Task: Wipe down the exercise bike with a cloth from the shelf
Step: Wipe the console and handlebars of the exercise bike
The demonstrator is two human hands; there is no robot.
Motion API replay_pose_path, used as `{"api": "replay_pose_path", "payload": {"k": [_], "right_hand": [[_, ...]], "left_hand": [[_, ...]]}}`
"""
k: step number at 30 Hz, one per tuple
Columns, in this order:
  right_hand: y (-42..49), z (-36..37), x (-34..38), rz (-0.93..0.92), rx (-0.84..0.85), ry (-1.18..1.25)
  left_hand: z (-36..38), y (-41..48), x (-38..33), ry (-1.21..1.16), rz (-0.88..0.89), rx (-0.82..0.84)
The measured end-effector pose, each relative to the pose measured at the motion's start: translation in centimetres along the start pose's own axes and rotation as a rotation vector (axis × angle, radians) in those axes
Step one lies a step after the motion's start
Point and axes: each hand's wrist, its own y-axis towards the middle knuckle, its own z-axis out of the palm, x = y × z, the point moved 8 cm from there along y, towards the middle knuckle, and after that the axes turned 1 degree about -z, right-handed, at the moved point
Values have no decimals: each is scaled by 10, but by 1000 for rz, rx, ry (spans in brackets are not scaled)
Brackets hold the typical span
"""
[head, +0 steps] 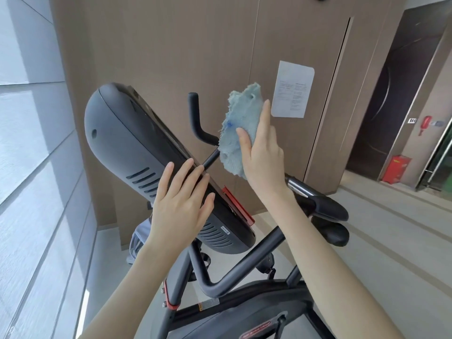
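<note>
Left hand [182,211] lies flat, fingers straight, against the smooth grey moulded back of the rounded console [127,143]. Right hand [263,157] grasps a fluffy, frayed light-blue cloth [238,126] just right of the console, before the matte black tubular handlebar [198,118].

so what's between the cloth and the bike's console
In the head view, the black handlebar tube stands between the blue cloth and the grey console.
</note>
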Motion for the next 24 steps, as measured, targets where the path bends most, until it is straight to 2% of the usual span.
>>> {"api": "replay_pose_path", "payload": {"k": [6,10,15,21,24], "right_hand": [[-47,-4,-9,-34,37,-206],[-18,-2,7,-74,34,-175],[20,1,26,-84,-27,-282],[-37,0,4,-82,-55,-426],[-67,2,-21,-153,-15,-521]], "left_hand": [[-1,0,0,-4,-3,-5],[-1,0,0,-3,7,2],[-1,1,1,6,10,15],[0,-1,0,4,-3,29],[-1,0,-1,-1,-14,20]]}}
